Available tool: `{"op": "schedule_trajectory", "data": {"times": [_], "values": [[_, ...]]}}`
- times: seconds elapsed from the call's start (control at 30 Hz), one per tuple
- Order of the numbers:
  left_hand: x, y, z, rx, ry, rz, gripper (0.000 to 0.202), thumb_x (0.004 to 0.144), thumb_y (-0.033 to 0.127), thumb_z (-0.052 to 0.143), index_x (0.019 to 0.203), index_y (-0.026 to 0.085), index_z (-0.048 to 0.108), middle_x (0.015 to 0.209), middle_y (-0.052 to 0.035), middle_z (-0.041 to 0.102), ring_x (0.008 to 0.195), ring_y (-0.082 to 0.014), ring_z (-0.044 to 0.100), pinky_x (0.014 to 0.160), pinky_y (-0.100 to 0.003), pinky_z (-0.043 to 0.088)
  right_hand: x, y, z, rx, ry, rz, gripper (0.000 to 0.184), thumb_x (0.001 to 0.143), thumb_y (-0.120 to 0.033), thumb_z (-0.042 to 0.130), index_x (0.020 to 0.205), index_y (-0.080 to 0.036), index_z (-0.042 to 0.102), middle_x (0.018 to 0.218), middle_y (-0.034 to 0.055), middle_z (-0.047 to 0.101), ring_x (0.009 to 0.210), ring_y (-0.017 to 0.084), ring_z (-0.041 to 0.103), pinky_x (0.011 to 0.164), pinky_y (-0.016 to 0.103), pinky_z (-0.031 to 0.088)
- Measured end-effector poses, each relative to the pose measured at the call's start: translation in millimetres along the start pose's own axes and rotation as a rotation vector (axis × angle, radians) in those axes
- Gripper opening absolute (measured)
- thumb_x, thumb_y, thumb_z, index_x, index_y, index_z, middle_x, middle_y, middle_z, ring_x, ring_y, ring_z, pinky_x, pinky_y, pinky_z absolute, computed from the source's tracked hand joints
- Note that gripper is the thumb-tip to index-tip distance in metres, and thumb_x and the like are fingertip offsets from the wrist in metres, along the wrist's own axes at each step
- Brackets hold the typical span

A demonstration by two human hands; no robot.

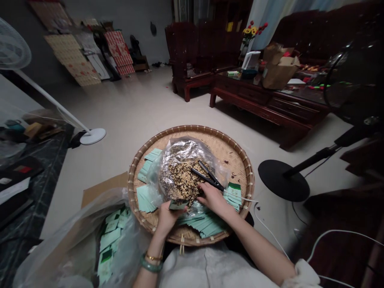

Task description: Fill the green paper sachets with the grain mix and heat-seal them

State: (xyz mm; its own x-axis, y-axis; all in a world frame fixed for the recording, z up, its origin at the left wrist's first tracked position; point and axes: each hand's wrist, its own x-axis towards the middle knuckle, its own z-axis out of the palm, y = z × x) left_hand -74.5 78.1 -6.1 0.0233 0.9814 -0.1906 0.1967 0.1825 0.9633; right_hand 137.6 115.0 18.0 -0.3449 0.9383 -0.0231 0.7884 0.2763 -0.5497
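Observation:
A round woven bamboo tray (228, 160) rests in front of me. On it lies a clear plastic bag (180, 154) holding a heap of dry, chopped brown and pale flakes (180, 182). My left hand (168, 218) is shut on a small green sachet (177, 205) at the bag's near edge. My right hand (214, 199) rests by the heap and grips the end of a pair of long black tongs (207, 176). Stacks of pale green sachets (204, 224) lie around the bag on the tray.
To the lower left, a cardboard sheet (103, 190) and a plastic bag (111, 244) of green sachets sit beside the tray. Fans stand on both sides, and a white cable (270, 228) runs to the right. Dark wooden furniture stands beyond.

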Motion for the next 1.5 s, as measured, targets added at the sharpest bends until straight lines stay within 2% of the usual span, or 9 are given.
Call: {"op": "schedule_trajectory", "data": {"times": [0.17,0.37,0.5,0.6,0.7,0.8,1.07,1.33,1.5], "values": [[2,3,3.4,0.026,0.034,0.030,0.026,0.057,0.033,0.076,0.068,0.010,0.071,0.064,-0.0077,0.071,0.059,-0.0196,0.063,0.059,-0.030,0.051,8,5,7,0.153,0.086,-0.010,0.021,0.074,-0.006,0.056,0.092,-0.016,0.060,0.087,0.0051,0.064,0.080,0.017,0.060,0.075,0.028,0.045],[3,8,8.2,0.094,0.063,0.048,0.025,0.058,0.032,0.075,0.071,0.011,0.070,0.069,-0.0071,0.072,0.064,-0.0204,0.063,0.064,-0.031,0.050,18,10,-4,0.497,0.152,0.091,0.010,0.072,-0.015,0.057,0.078,-0.014,0.064,0.066,0.0009,0.063,0.060,0.013,0.057,0.059,0.025,0.046],[3,11,10.4,0.126,0.074,0.041,0.023,0.058,0.031,0.073,0.070,0.011,0.069,0.067,-0.0052,0.071,0.062,-0.0191,0.062,0.062,-0.029,0.049,20,4,-25,0.896,0.114,0.204,0.019,0.068,-0.030,0.065,0.079,-0.015,0.063,0.059,-0.0014,0.060,0.050,0.011,0.054,0.047,0.022,0.045],[4,14,12.6,0.149,0.063,0.025,0.021,0.058,0.029,0.072,0.070,0.012,0.069,0.066,-0.0034,0.070,0.061,-0.0181,0.061,0.060,-0.027,0.048,17,-10,-50,1.049,0.023,0.183,0.027,0.063,-0.035,0.072,0.078,-0.015,0.063,0.057,-0.0019,0.060,0.047,0.009,0.053,0.044,0.021,0.045],[5,16,15.3,0.185,0.040,0.032,0.021,0.059,0.027,0.071,0.073,0.012,0.070,0.066,-0.0028,0.070,0.060,-0.0179,0.060,0.059,-0.026,0.047,13,-28,-73,0.996,-0.090,0.104,0.021,0.066,-0.031,0.071,0.077,-0.014,0.064,0.057,-0.0021,0.059,0.047,0.008,0.052,0.044,0.019,0.043],[6,19,17.3,0.211,0.027,0.056,0.023,0.060,0.027,0.071,0.077,0.012,0.071,0.067,-0.0026,0.070,0.062,-0.0182,0.060,0.061,-0.026,0.047,12,-45,-83,0.844,-0.138,-0.018,0.012,0.069,-0.023,0.066,0.077,-0.014,0.066,0.058,-0.0018,0.060,0.050,0.008,0.052,0.045,0.018,0.039],[7,21,17.6,0.240,0.025,0.077,0.020,0.060,0.027,0.069,0.075,0.013,0.072,0.064,-0.0001,0.067,0.061,-0.0172,0.057,0.058,-0.024,0.045,17,-56,-82,0.368,-0.079,-0.206,0.010,0.073,-0.010,0.061,0.076,-0.016,0.068,0.063,-0.0016,0.063,0.057,0.010,0.055,0.055,0.019,0.038],[8,15,19.4,0.272,0.003,0.103,0.013,0.061,0.024,0.067,0.069,0.014,0.069,0.059,0.0016,0.063,0.058,-0.0154,0.054,0.054,-0.022,0.041,13,-57,-84,0.246,-0.017,-0.220,0.007,0.077,-0.011,0.060,0.076,-0.017,0.063,0.068,-0.0012,0.062,0.061,0.011,0.054,0.056,0.019,0.037],[6,18,20.6,0.219,-0.008,0.064,0.008,0.060,0.021,0.066,0.065,0.014,0.067,0.054,0.0021,0.062,0.053,-0.0143,0.054,0.051,-0.022,0.040,13,-56,-80,0.242,-0.028,-0.272,0.012,0.072,-0.005,0.063,0.074,-0.017,0.063,0.069,-0.0018,0.061,0.062,0.011,0.054,0.058,0.019,0.038]]}}
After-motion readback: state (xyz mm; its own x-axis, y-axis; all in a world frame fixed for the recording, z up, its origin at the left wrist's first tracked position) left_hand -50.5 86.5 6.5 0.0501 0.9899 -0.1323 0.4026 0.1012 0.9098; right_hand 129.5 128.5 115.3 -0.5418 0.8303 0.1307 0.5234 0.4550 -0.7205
